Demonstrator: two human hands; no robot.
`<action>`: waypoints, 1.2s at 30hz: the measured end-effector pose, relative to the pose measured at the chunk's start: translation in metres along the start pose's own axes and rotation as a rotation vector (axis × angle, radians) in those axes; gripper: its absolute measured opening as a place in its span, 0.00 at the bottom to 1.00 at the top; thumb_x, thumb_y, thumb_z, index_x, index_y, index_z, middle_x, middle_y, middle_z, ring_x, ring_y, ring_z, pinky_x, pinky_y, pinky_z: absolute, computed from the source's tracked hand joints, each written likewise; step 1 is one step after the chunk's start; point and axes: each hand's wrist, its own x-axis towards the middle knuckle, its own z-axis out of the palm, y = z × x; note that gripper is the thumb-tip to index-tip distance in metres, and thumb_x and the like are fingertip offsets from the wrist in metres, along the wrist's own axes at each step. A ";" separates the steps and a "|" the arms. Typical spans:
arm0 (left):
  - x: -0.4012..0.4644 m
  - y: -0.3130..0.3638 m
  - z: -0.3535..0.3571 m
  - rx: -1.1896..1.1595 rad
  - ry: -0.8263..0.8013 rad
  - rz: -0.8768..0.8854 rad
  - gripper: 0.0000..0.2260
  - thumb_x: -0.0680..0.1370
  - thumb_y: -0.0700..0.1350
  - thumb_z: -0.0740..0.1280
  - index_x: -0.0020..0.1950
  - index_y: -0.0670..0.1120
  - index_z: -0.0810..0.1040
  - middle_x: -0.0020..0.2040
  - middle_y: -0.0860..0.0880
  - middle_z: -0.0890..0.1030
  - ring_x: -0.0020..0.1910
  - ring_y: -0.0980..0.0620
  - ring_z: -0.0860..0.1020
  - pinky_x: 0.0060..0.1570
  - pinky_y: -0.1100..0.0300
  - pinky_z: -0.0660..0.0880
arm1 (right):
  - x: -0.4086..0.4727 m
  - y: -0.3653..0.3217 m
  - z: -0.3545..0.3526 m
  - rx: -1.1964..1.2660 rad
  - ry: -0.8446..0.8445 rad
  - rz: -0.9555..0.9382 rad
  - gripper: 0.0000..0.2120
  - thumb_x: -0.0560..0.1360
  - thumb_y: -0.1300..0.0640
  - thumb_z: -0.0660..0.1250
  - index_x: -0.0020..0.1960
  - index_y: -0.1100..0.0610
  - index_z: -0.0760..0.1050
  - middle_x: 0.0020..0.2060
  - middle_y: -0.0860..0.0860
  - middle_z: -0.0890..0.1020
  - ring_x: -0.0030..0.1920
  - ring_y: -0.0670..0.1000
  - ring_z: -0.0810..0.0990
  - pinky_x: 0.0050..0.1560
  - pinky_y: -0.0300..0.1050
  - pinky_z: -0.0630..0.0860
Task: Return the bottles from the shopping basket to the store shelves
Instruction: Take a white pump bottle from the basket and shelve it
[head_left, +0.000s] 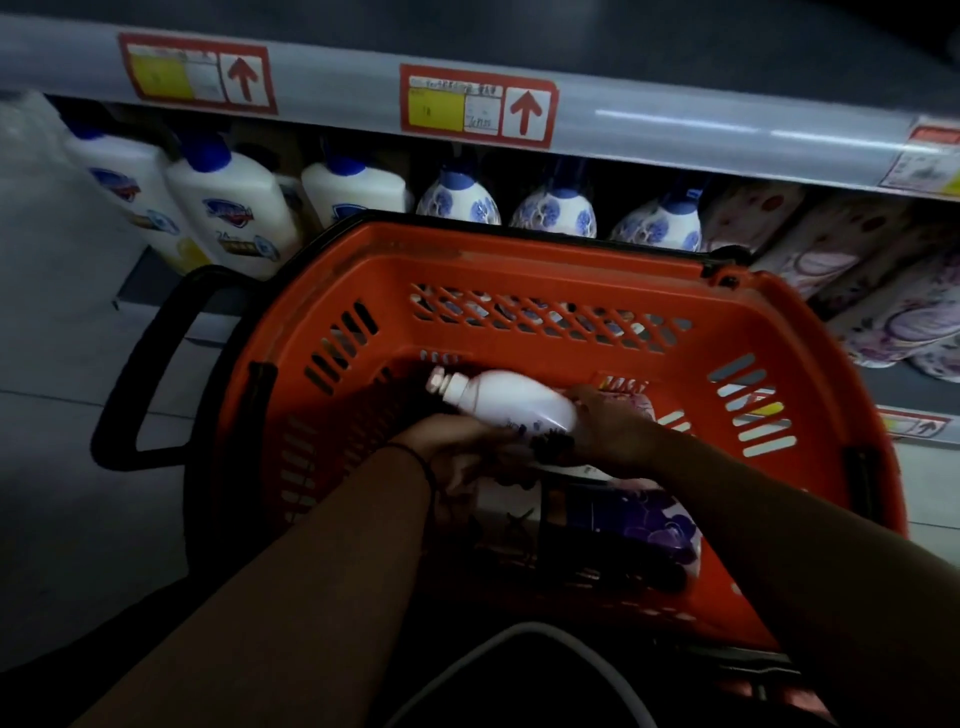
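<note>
i have both hands down in the orange basket (519, 270). my right hand (613, 426) is curled around the white bottle (514, 402), which lies on its side in there. my left hand (457, 447) touches its bottom end, but i cannot tell its grip. the bottle looks smooth, round and hard, so it may slip. a purple pouch (649, 525) lies beside it.

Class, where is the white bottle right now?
In the head view, the white bottle lies tilted inside the orange basket, centre frame, held between both hands.
</note>
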 end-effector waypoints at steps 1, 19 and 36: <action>-0.007 0.003 0.002 -0.029 -0.060 0.037 0.20 0.75 0.39 0.69 0.66 0.37 0.73 0.62 0.40 0.79 0.60 0.45 0.78 0.55 0.57 0.76 | -0.003 0.000 -0.004 0.029 0.018 0.020 0.35 0.68 0.46 0.75 0.68 0.55 0.63 0.57 0.53 0.77 0.55 0.54 0.77 0.50 0.45 0.72; -0.250 0.095 0.004 0.044 -0.225 0.753 0.27 0.73 0.33 0.69 0.64 0.60 0.70 0.54 0.55 0.82 0.55 0.52 0.80 0.56 0.48 0.73 | -0.194 -0.118 -0.106 0.653 0.321 -0.301 0.29 0.66 0.57 0.78 0.62 0.56 0.68 0.55 0.54 0.82 0.54 0.54 0.82 0.55 0.56 0.80; -0.378 0.172 0.008 0.163 -0.034 1.124 0.28 0.66 0.43 0.77 0.64 0.44 0.72 0.54 0.44 0.83 0.52 0.45 0.82 0.56 0.45 0.77 | -0.271 -0.210 -0.172 0.878 0.543 -0.596 0.26 0.67 0.61 0.77 0.61 0.58 0.70 0.53 0.57 0.82 0.53 0.57 0.82 0.50 0.56 0.81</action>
